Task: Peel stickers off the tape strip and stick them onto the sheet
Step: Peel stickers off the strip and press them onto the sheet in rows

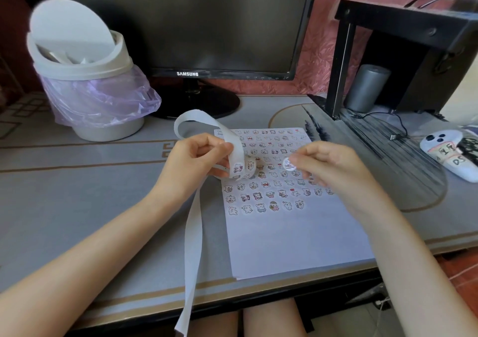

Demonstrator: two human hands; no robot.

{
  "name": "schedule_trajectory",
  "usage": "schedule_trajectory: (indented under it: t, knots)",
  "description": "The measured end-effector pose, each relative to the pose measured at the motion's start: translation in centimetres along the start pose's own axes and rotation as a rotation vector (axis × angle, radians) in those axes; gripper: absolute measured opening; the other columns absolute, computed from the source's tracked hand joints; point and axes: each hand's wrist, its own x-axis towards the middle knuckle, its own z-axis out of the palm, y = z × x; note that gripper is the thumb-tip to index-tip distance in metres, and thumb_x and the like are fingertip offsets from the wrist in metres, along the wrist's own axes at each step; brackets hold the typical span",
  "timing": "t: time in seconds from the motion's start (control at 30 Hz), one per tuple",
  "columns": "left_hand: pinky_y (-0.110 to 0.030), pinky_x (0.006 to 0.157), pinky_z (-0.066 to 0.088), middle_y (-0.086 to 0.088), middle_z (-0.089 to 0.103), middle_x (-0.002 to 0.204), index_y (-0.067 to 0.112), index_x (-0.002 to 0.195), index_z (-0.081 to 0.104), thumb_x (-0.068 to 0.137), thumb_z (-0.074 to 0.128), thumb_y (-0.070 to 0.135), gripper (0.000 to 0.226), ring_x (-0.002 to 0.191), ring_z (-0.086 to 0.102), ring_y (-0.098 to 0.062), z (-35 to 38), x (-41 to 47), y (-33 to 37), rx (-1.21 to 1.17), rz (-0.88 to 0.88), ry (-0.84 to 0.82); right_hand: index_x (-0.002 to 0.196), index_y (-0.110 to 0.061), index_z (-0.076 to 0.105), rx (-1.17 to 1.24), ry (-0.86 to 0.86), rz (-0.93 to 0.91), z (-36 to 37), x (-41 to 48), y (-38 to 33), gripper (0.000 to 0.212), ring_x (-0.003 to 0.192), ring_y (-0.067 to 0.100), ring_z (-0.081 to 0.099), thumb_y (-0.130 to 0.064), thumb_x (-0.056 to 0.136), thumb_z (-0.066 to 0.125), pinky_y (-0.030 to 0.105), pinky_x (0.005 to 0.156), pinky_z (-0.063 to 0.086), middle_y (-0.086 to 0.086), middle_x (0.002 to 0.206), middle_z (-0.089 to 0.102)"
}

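Observation:
A white sheet [289,238] lies on the desk, its upper half covered with several rows of small cartoon stickers. My left hand [196,158] grips a white tape strip [194,246] just above the sheet's left edge. The strip loops up behind the fingers, and its long bare end hangs down over the desk's front edge. A few stickers still sit on the strip by my left fingertips. My right hand [328,163] pinches one small round sticker [287,163] between thumb and forefinger, a little above the sheet's middle rows.
A white swing-lid bin [85,60] with a purple liner stands at the back left. A black monitor [207,26] is behind the sheet. At the right are a black stand [403,42], a grey cylinder [367,88], a cable and a white remote-like device [450,153].

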Motion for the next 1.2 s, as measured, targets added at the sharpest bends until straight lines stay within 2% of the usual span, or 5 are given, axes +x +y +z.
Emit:
schedule_trajectory:
  t: [0.13,0.3,0.6,1.1,1.2]
  knots:
    - [-0.036,0.069,0.059,-0.015,0.070,0.075,0.005,0.079,0.065,0.091,0.059,0.011,0.014,0.070,0.065,-0.023,0.1,-0.1,0.0,0.017,0.004,0.000,0.081,-0.012,0.067,-0.083,0.007,0.129,-2.1,-0.2,1.6,0.006,0.046,0.000,0.047,-0.017,0.082,0.070,0.007,0.044,0.033,-0.003,0.060,0.061]
    - [-0.037,0.072,0.059,-0.011,0.070,0.072,0.007,0.076,0.064,0.091,0.059,0.011,0.016,0.069,0.066,-0.021,0.2,-0.1,0.0,0.034,-0.003,0.007,0.076,-0.015,0.068,-0.165,-0.049,0.208,-3.3,-0.9,2.5,0.006,0.050,0.002,0.047,-0.017,0.079,0.073,0.005,0.045,0.034,-0.008,0.059,0.062]
    - [-0.040,0.074,0.058,-0.005,0.070,0.069,0.010,0.075,0.065,0.091,0.059,0.012,0.017,0.068,0.066,-0.018,0.1,-0.1,0.0,0.053,0.000,0.007,0.081,-0.013,0.069,-0.219,-0.129,0.244,-3.2,-1.5,2.5,0.007,0.049,0.001,0.048,-0.017,0.079,0.073,0.008,0.044,0.034,-0.004,0.066,0.068]
    - [-0.038,0.073,0.060,-0.003,0.072,0.070,0.010,0.076,0.066,0.091,0.059,0.013,0.017,0.069,0.068,-0.018,0.2,-0.2,0.1,0.065,-0.003,0.005,0.084,-0.004,0.068,-0.218,-0.109,0.218,-2.9,-1.7,2.3,0.005,0.044,-0.007,0.046,-0.007,0.080,0.071,0.005,0.042,0.033,0.000,0.066,0.062]
    - [-0.038,0.074,0.059,-0.008,0.071,0.072,0.008,0.077,0.065,0.091,0.058,0.012,0.016,0.070,0.067,-0.019,0.2,-0.2,0.1,0.061,-0.003,0.004,0.083,-0.004,0.068,-0.222,-0.105,0.216,-2.9,-1.7,2.5,0.006,0.045,-0.007,0.047,-0.007,0.080,0.072,0.005,0.043,0.033,0.000,0.067,0.062]
